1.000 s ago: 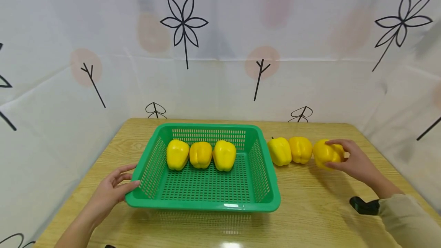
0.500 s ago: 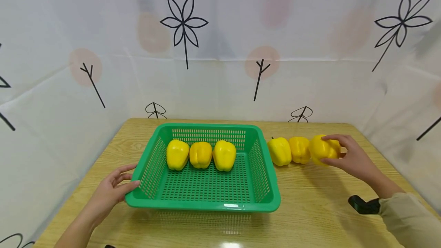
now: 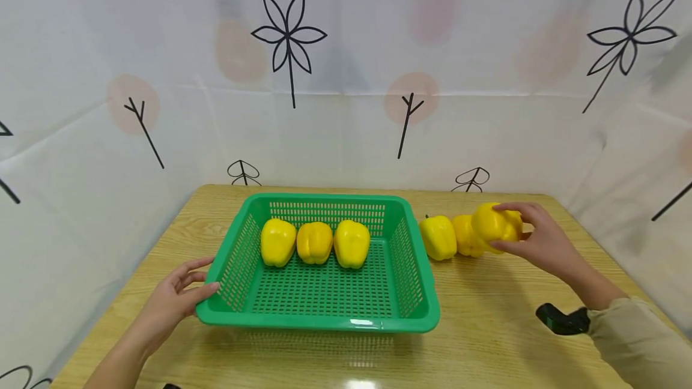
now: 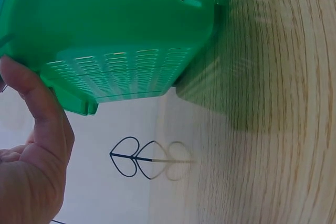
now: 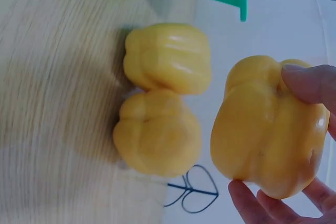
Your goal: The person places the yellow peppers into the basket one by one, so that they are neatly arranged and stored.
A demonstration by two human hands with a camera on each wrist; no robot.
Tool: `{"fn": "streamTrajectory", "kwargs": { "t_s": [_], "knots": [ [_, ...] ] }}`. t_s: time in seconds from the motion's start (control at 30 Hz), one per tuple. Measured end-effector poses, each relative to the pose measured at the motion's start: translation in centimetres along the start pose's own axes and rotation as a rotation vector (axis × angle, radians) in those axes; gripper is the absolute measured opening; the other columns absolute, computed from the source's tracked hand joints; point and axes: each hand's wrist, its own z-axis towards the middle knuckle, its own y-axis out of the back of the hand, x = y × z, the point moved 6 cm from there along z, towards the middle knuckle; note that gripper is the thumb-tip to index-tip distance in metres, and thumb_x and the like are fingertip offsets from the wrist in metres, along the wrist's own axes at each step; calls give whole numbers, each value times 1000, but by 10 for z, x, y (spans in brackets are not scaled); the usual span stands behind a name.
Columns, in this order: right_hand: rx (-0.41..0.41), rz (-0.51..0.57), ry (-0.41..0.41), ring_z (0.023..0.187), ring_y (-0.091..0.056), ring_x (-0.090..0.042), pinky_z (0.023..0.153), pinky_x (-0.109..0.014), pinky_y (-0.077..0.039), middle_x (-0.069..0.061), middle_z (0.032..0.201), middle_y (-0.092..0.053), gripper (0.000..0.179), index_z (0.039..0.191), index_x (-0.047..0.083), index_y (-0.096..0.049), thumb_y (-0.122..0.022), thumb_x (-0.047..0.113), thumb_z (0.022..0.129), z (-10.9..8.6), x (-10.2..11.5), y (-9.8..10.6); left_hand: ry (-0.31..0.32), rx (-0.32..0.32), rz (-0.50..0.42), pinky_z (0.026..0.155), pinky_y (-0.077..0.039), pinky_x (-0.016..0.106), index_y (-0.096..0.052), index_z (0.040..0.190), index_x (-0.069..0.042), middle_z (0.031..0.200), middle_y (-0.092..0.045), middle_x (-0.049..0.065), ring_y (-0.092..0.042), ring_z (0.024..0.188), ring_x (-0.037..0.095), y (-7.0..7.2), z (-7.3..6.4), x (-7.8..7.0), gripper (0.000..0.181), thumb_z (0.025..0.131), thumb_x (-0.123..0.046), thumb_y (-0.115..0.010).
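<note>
In the head view my right hand [image 3: 551, 245] holds a yellow bell pepper [image 3: 491, 226] between thumb and fingers. The right wrist view shows this held bell pepper [image 5: 268, 129] raised off the wooden table, thumb on one side and fingertips on the other. Two more yellow bell peppers lie close together on the table: a lighter one [image 3: 438, 238] near the basket and a deeper yellow one [image 3: 465, 238] partly hidden behind the held pepper. My left hand [image 3: 175, 296] grips the left rim of a green plastic basket [image 3: 324, 321], thumb over the edge. Three yellow bell peppers [image 3: 315, 243] stand in a row inside it.
The wooden table [image 3: 476, 341] extends in front and to the right of the basket. A white patterned cloth [image 3: 346, 137] hangs behind and along both sides. A black curved object [image 3: 562, 319] sits by my right sleeve [image 3: 638, 335].
My right hand has lifted the bell pepper and carried it left, over the deeper yellow pepper. The left hand and the basket have stayed put.
</note>
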Motion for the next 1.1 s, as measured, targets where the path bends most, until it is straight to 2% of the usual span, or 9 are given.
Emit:
{"fn": "streamTrajectory", "kwargs": {
  "t_s": [0.23, 0.43, 0.63, 0.73, 0.93, 1.1],
  "knots": [
    [6, 18, -8, 102, -40, -47, 66, -10, -42, -27, 124, -37, 56, 124, -2, -52, -78, 10, 76, 4, 14, -2, -5, -2, -3, 67, -53, 39, -30, 141, -6, 111, -46, 14, -63, 83, 19, 0, 0, 0, 62, 90, -19, -63],
    [-3, 34, 37, 104, -41, -38, 70, -7, -39, -22, 124, -41, 54, 123, -1, -53, -78, 9, 76, 8, 31, -6, -7, -3, -1, 67, -53, 39, -31, 141, -6, 112, -46, 14, -62, 84, 19, 0, 1, 0, 61, 90, -19, -63],
    [5, 52, 59, 105, -42, -34, 70, -10, -42, -19, 125, -42, 54, 122, 1, -54, -79, 9, 75, 12, 46, -9, -3, 1, -4, 67, -53, 39, -31, 141, -6, 111, -47, 13, -63, 84, 19, -1, 1, 1, 61, 90, -19, -63],
    [11, 59, 70, 103, -43, -33, 71, -18, -46, -18, 124, -42, 54, 122, 2, -54, -79, 9, 75, 15, 53, -12, -2, 1, -12, 68, -53, 38, -31, 140, -7, 111, -48, 12, -63, 85, 18, -1, 1, 1, 61, 90, -19, -63],
    [28, 90, 97, 102, -45, -33, 74, -41, -51, -15, 123, -43, 53, 120, 3, -54, -79, 9, 74, 23, 68, -19, -2, -2, -15, 68, -54, 38, -31, 140, -7, 110, -48, 12, -63, 84, 18, 0, 0, 1, 60, 91, -18, -63],
    [33, 122, 122, 102, -46, -31, 75, -47, -50, -13, 121, -43, 55, 120, 4, -54, -80, 8, 72, 29, 79, -24, -4, -2, -9, 67, -54, 38, -31, 140, -7, 110, -48, 12, -63, 84, 18, 1, 0, 1, 60, 91, -18, -62]
  ]
}}
